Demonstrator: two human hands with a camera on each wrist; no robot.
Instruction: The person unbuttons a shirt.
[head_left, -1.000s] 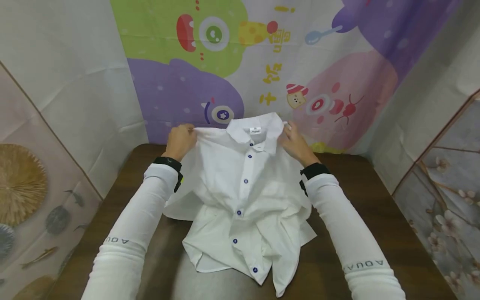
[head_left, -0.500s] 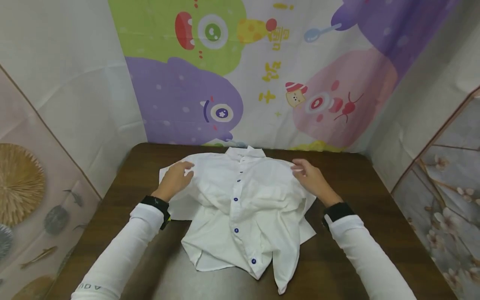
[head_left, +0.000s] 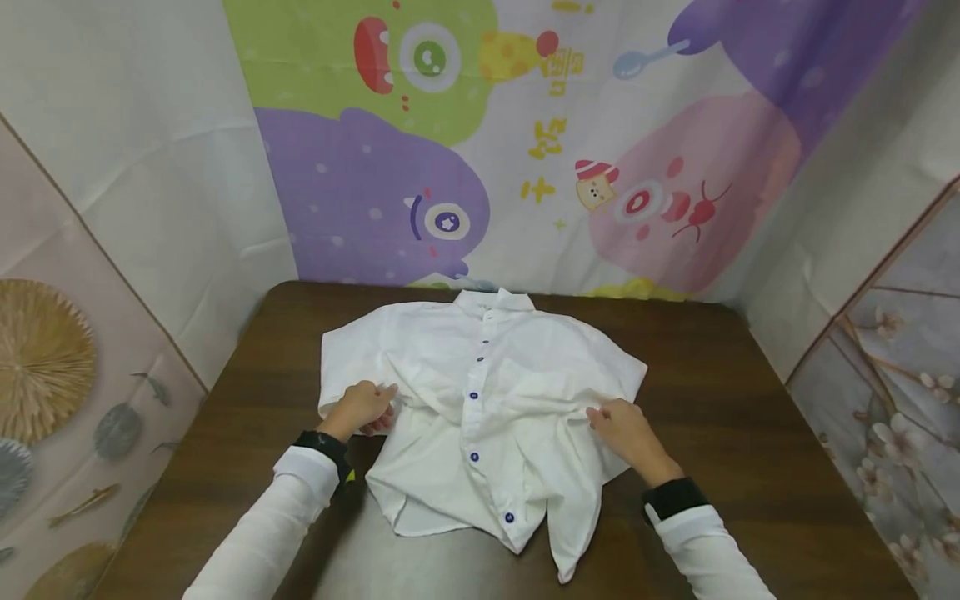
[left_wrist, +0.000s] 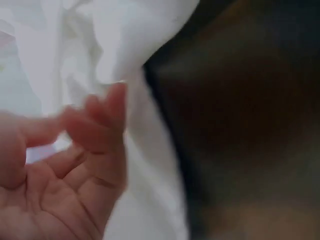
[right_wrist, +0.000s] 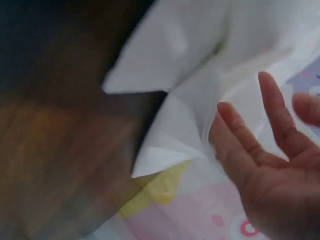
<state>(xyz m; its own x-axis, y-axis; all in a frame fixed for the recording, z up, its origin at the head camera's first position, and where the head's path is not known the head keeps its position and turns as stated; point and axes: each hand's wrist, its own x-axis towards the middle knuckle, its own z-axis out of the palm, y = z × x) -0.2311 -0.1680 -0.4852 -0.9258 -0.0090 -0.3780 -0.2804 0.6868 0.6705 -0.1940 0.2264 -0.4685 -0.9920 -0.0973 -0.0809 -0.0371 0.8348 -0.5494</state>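
Note:
A white short-sleeved button-up shirt [head_left: 431,350] with blue buttons lies front up, its collar toward the far side and its lower half wrinkled. At its left side, below the sleeve, my left hand [head_left: 365,407] pinches the cloth between thumb and fingers; the left wrist view shows those fingers [left_wrist: 95,120] curled at the fabric. On the opposite side, my right hand [head_left: 624,427] has its fingertips at a fold of the shirt. In the right wrist view the right fingers [right_wrist: 240,132] are spread and fairly straight, with the thumb apart from them.
The shirt rests on a dark brown wooden table [head_left: 720,400] with rounded far corners. A cartoon-printed curtain [head_left: 375,192] hangs right behind the far edge. Patterned cloth panels stand at the left [head_left: 150,250] and right [head_left: 885,375].
The shirt's collar and shoulders, held up earlier, were laid down on the table and let go. Both hands have then moved nearer, from the shoulders to the shirt's sides.

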